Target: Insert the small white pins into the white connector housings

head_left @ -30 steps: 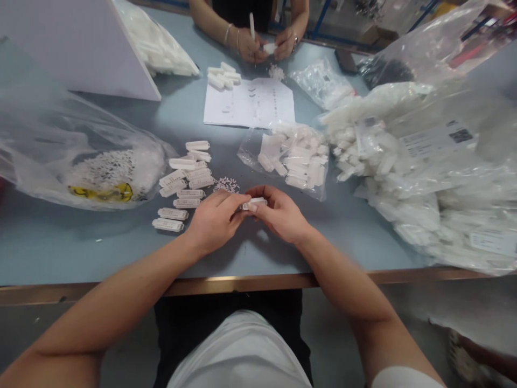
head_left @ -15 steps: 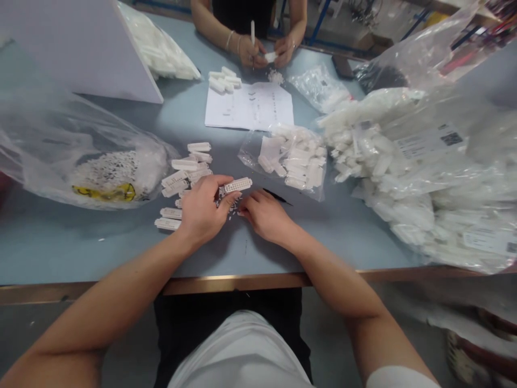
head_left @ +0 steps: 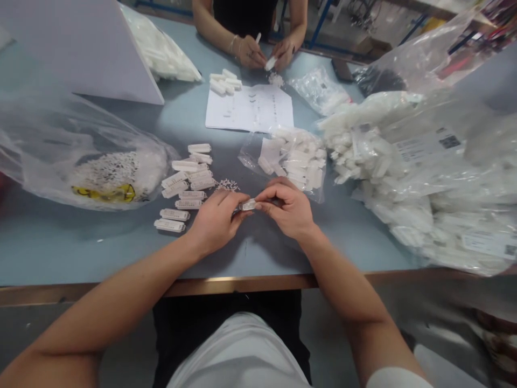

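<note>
Between the thumb and fingers of my left hand point(head_left: 216, 221) is a white plastic connector housing point(head_left: 247, 205), tilted, with its right end sticking out. My right hand point(head_left: 286, 207) is closed in a pinch at that end, fingertips touching or very near it. Whatever small piece the pinch may hold is hidden. Just beyond my left fingers lies a loose pile of tiny white plugs point(head_left: 227, 185). To the left, several similar white housings point(head_left: 189, 204) are laid in a rough column, some overlapping.
A clear bag of white housings point(head_left: 299, 161) lies ahead; larger bags point(head_left: 404, 156) crowd the right. A bag of tiny pieces point(head_left: 109, 172) sits left. Across the table, a co-worker's hands point(head_left: 252, 53) hold a small white part beyond a printed sheet point(head_left: 250, 110).
My right hand has come up from beside the tiny plugs to the housing's end. My left hand has drawn the housing nearer and turned it. The black pointed tool is now out of sight.
</note>
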Demonstrator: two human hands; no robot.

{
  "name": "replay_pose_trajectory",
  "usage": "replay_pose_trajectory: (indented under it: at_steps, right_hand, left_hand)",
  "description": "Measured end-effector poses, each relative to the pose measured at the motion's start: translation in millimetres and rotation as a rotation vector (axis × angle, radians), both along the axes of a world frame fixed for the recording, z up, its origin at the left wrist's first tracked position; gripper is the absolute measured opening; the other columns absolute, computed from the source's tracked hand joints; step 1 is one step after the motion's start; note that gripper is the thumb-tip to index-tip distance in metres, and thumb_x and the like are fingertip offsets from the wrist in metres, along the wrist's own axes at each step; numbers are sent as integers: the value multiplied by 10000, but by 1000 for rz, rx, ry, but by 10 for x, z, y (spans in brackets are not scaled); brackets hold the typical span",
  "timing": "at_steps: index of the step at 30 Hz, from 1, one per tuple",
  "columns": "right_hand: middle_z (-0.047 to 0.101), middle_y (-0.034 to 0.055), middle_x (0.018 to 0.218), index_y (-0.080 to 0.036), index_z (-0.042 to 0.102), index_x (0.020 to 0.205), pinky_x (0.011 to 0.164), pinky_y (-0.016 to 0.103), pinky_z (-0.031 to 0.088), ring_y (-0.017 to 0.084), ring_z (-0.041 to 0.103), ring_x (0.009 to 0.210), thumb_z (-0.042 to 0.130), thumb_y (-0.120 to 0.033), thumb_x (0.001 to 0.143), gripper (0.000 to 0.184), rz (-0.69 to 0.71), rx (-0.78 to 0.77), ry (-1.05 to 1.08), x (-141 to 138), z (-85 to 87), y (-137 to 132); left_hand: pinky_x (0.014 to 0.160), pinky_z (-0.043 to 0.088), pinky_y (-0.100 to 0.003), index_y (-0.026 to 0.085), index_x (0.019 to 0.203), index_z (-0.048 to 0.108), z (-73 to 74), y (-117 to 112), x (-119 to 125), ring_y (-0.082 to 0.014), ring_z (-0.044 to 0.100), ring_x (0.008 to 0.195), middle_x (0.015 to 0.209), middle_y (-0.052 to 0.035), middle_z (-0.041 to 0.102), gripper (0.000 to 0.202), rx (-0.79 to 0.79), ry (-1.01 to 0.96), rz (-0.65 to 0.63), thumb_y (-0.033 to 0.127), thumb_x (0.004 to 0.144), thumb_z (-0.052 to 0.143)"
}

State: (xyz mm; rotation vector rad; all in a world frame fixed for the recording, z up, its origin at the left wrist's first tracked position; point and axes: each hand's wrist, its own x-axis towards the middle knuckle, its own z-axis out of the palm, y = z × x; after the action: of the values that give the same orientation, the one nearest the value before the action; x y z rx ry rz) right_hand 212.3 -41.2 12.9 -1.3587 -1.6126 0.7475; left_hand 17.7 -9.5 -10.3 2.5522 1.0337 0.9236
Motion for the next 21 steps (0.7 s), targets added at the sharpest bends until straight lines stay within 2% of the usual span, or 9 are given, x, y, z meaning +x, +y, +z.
replay_pose_trajectory:
  at_steps: [6, 21]
  right_hand:
    - [623, 10, 832, -267, 720, 817, 728, 311, 471, 156, 574, 765, 720, -256, 796, 24, 58, 51, -66, 11, -38, 6]
    - [639, 7, 828, -267, 710, 824, 713, 298, 471, 150, 591, 761, 701, -263, 822, 10, 107, 103, -144, 22, -61, -3]
  left_hand:
    - [732, 489, -301, 181, 990, 628, 17, -18, 4, -187, 627, 809, 862, -56, 683, 158, 9, 4, -16, 290, 905, 551]
    - [741, 486, -298, 188, 985, 620, 2, -36, -7, -177, 622, 806, 875, -50, 688, 125, 42, 6, -37, 246, 901, 548]
